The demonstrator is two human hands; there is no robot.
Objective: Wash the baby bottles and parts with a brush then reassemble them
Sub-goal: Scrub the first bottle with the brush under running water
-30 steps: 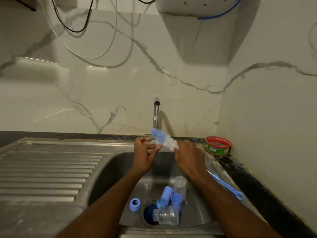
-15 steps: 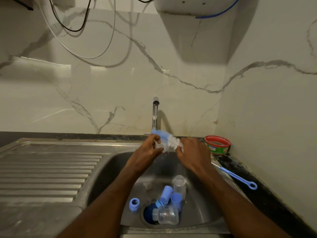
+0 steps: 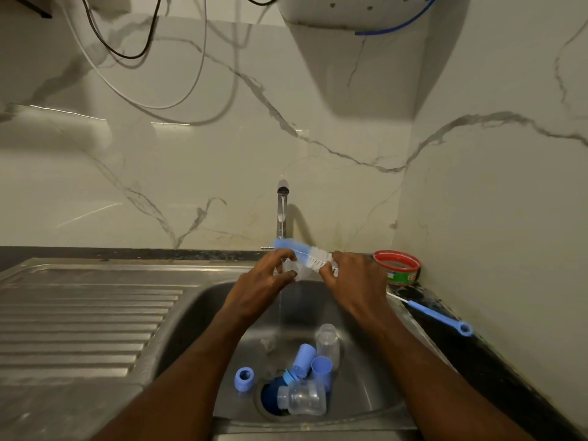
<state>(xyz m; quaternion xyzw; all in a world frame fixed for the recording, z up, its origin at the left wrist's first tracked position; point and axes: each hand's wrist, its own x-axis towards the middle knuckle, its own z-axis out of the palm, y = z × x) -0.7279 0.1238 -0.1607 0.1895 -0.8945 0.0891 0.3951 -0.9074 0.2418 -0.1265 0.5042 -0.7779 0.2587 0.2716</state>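
Marble-veined wall fills the upper frame; steel sink (image 3: 197, 316) with ribbed drainboard across the lower left, tap (image 3: 282, 211) at centre with a thin stream of water falling. Dark desk (image 3: 471, 354) runs down the right edge.

Bottle brush (image 3: 302, 254) at mid-frame, just below the tap, lying nearly level: blue tip to the left, white bristles to the right. My right hand (image 3: 353, 278) grips the bristle end, fingers curled round it. My left hand (image 3: 261, 281) sits just left of centre under the brush's blue end, fingers curled and pinching a small clear part (image 3: 291, 265); too blurred to tell which part it is.

Lower centre, in the sink basin: one clear bottle (image 3: 302, 401) on its side over the drain, another clear bottle (image 3: 327, 343) further back, two blue caps (image 3: 313, 366) between them, a blue ring (image 3: 244, 378) apart to the left.

Right side, on the desk: a thin blue brush (image 3: 436, 315) lying slantwise, and a red-rimmed tub (image 3: 397, 267) in the corner.
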